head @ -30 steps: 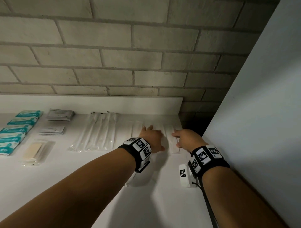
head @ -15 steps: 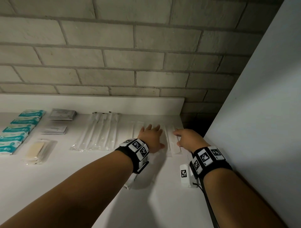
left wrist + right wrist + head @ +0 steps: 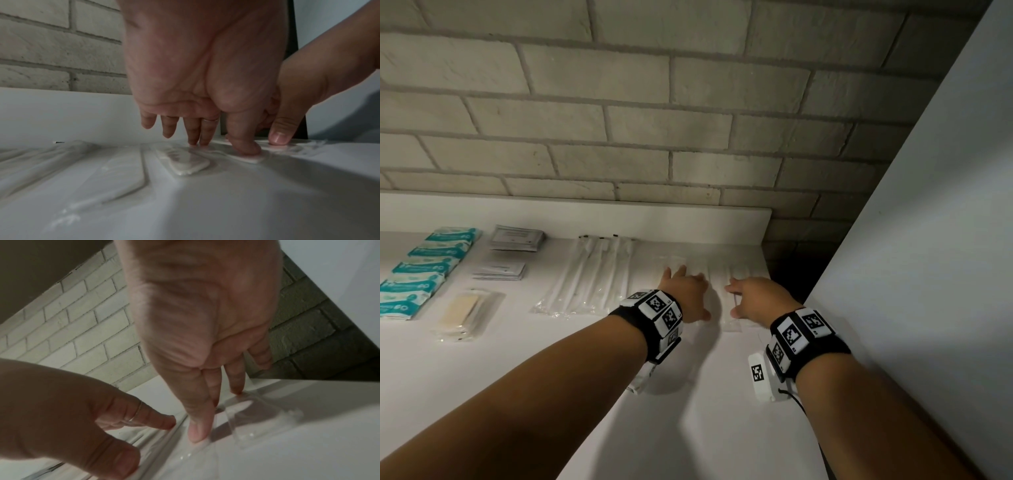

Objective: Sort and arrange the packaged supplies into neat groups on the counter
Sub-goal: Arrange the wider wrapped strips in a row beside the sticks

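Observation:
Flat clear-wrapped white packets (image 3: 729, 294) lie in a row at the counter's far right. My left hand (image 3: 683, 291) rests on them with straight, spread fingers; its thumb (image 3: 244, 146) and two fingertips press a packet (image 3: 183, 162). Just to the right, my right hand (image 3: 756, 296) lies flat too, thumb (image 3: 198, 433) and fingertips pressing the clear wrap (image 3: 242, 418). Long wrapped sticks (image 3: 592, 274), grey sachets (image 3: 517, 237), small white sachets (image 3: 500, 270), teal packs (image 3: 424, 263) and a beige pack (image 3: 465, 311) lie in groups to the left.
The white counter (image 3: 619, 411) ends at a low white upstand (image 3: 585, 219) under a brick wall. A grey panel (image 3: 928, 240) closes the right side, with a dark gap (image 3: 787, 274) behind the counter's right corner.
Both hands have stayed on the packets at the far right, shifting only slightly; the left hand's fingers have spread a little more over them.

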`<state>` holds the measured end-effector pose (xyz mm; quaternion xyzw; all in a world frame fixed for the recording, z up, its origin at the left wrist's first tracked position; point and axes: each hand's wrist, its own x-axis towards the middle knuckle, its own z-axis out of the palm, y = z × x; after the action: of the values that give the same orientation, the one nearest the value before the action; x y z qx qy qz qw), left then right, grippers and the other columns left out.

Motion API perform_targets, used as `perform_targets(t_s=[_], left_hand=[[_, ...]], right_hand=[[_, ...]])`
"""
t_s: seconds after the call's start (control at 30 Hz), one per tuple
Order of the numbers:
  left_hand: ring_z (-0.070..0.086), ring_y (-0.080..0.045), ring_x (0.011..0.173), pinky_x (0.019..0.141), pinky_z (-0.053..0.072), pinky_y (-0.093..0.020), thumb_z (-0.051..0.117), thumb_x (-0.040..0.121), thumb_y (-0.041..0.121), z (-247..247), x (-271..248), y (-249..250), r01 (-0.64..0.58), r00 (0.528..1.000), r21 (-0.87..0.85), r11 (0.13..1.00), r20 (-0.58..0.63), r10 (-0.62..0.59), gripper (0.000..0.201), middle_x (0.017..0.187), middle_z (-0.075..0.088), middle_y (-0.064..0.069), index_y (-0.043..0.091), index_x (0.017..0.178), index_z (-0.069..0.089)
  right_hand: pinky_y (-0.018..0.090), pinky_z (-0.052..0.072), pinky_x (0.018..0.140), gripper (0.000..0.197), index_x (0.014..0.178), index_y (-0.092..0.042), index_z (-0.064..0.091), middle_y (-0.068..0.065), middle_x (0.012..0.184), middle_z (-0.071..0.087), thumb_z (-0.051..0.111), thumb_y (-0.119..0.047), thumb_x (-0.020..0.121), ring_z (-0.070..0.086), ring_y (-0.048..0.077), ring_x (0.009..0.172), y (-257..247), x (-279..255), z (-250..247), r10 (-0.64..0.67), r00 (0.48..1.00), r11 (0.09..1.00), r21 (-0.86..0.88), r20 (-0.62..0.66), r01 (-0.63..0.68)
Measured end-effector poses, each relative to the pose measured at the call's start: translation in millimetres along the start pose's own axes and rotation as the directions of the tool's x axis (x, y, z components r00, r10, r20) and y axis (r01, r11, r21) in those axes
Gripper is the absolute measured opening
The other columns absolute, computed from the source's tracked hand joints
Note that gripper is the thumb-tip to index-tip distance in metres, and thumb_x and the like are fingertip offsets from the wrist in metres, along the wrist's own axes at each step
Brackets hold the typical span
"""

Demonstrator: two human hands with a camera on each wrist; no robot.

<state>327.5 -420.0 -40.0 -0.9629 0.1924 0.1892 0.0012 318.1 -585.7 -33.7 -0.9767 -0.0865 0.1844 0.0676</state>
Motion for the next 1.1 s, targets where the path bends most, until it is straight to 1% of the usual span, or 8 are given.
perform_targets(t_s=[0.2, 0.33, 0.4, 0.5, 0.6, 0.7, 0.93, 1.1], left_hand=[[0.003, -0.031, 0.149, 0.118, 0.001, -0.054, 0.053, 0.089, 0.053, 1, -2, -2, -0.003, 1.000, -0.015, 1.000, -0.001, 0.003, 0.076, 0.160, 0.019, 0.003, 0.020, 0.152, 0.024], [0.001, -0.031, 0.149, 0.119, 0.002, -0.054, 0.047, 0.093, 0.051, 0, -7, -9, 0.006, 0.999, -0.033, 0.999, -0.048, -0.008, 0.074, 0.162, 0.009, 0.000, 0.021, 0.154, 0.017], [0.001, -0.031, 0.149, 0.118, 0.003, -0.054, 0.047, 0.094, 0.046, -3, -12, -21, 0.031, 0.997, -0.049, 0.998, -0.069, -0.034, 0.072, 0.162, 0.008, -0.001, 0.022, 0.154, 0.016], [-0.001, -0.032, 0.149, 0.118, 0.001, -0.054, 0.051, 0.093, 0.043, -7, -18, -40, 0.075, 0.997, 0.009, 0.997, -0.016, -0.075, 0.071, 0.162, 0.010, 0.002, 0.024, 0.154, 0.018], [-0.001, -0.031, 0.149, 0.118, 0.000, -0.053, 0.053, 0.092, 0.047, -4, -22, -45, 0.062, 0.997, 0.062, 0.996, 0.048, -0.065, 0.072, 0.162, 0.013, 0.005, 0.027, 0.153, 0.020], [-0.001, -0.031, 0.149, 0.118, 0.000, -0.053, 0.052, 0.092, 0.049, 1, -23, -41, 0.044, 0.999, 0.053, 0.998, 0.029, -0.045, 0.072, 0.161, 0.014, 0.006, 0.027, 0.153, 0.021], [-0.002, -0.031, 0.149, 0.118, 0.000, -0.054, 0.050, 0.092, 0.049, 3, -24, -42, 0.045, 0.999, 0.009, 0.999, 0.018, -0.045, 0.073, 0.162, 0.010, 0.004, 0.025, 0.153, 0.018], [-0.002, -0.029, 0.149, 0.118, 0.002, -0.052, 0.051, 0.094, 0.041, 0, -36, -67, 0.090, 0.996, -0.048, 0.995, -0.023, -0.091, 0.075, 0.163, 0.005, 0.003, 0.022, 0.155, 0.011]], right_hand=[[0.039, 0.034, 0.112, 0.063, 0.144, -0.024, 0.043, -0.007, 0.156, 0.031, 0.067, -0.027, 0.086, 0.038, 0.022, 0.138, -1, -1, 1, -0.005, 1.000, 1.000, 0.022, -0.004, 0.005], [0.049, 0.025, 0.115, 0.058, 0.144, -0.026, 0.041, -0.003, 0.156, 0.032, 0.060, -0.029, 0.089, 0.031, 0.024, 0.142, -2, -4, -1, -0.002, 1.000, 1.000, -0.001, -0.023, 0.002], [0.050, 0.024, 0.115, 0.058, 0.145, -0.027, 0.039, -0.001, 0.157, 0.031, 0.057, -0.032, 0.090, 0.028, 0.025, 0.143, -5, -3, -3, -0.012, 0.999, 1.000, 0.024, -0.037, 0.013], [0.053, 0.016, 0.117, 0.061, 0.148, -0.028, 0.034, -0.003, 0.160, 0.023, 0.055, -0.037, 0.091, 0.019, 0.023, 0.147, -18, -1, -3, -0.061, 0.998, 0.998, -0.011, -0.022, 0.061], [0.058, 0.007, 0.117, 0.064, 0.149, -0.029, 0.031, -0.006, 0.160, 0.020, 0.056, -0.039, 0.091, 0.015, 0.020, 0.148, -38, 2, 0, -0.092, 0.995, 0.990, -0.107, 0.041, 0.096], [0.058, 0.008, 0.116, 0.064, 0.149, -0.029, 0.031, -0.007, 0.160, 0.021, 0.057, -0.038, 0.091, 0.017, 0.019, 0.147, -45, 4, 4, -0.089, 0.992, 0.978, -0.179, 0.085, 0.103], [0.057, 0.007, 0.117, 0.062, 0.149, -0.028, 0.032, -0.007, 0.160, 0.019, 0.056, -0.036, 0.092, 0.016, 0.019, 0.147, -45, -2, 1, -0.093, 0.993, 0.987, -0.122, 0.075, 0.102], [0.054, 0.001, 0.119, 0.059, 0.150, -0.025, 0.028, -0.003, 0.162, 0.014, 0.050, -0.035, 0.096, 0.010, 0.017, 0.149, -50, -2, 2, -0.121, 0.993, 0.991, -0.061, 0.011, 0.122]])
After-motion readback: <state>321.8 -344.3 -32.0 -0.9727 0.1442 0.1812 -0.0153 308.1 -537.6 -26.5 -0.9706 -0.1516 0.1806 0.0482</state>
